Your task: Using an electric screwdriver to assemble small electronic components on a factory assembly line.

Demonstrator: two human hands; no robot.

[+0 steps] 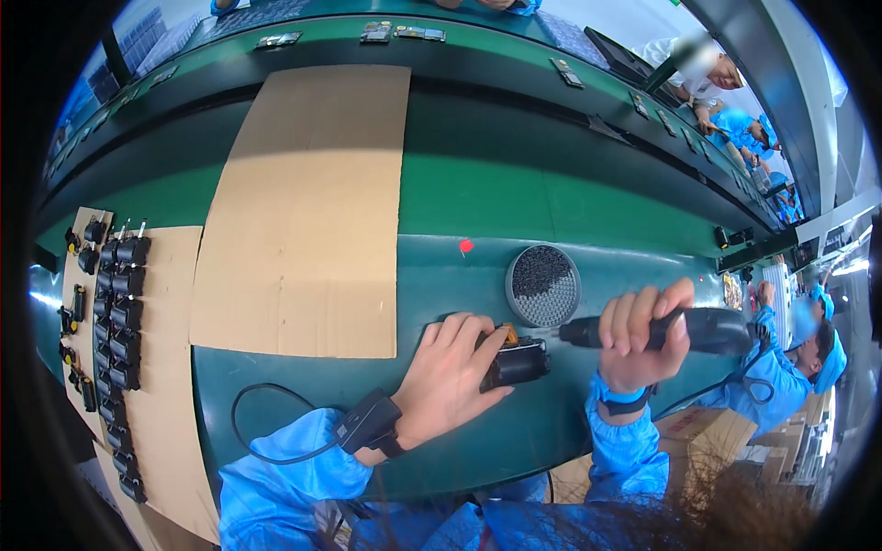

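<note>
My left hand (447,378) is closed round a small black device housing (520,365), holding it down on the green table. An orange-yellow part (508,334) shows at the housing's upper edge, partly hidden by my fingers. My right hand (643,338) grips a black electric screwdriver (712,331), held sideways with its tip pointing left at the end of the housing. Whether the tip touches a screw is too small to tell. Just beyond the tip stands a round grey dish (557,310) holding many small dark screws (537,269).
A flat cardboard sheet (303,220) lies left of centre. Farther left, several black devices (124,312) stand in rows on more cardboard (165,413). A small red piece (466,246) lies near the dish. Circuit boards (420,34) line the raised shelf; co-workers (799,349) sit at right.
</note>
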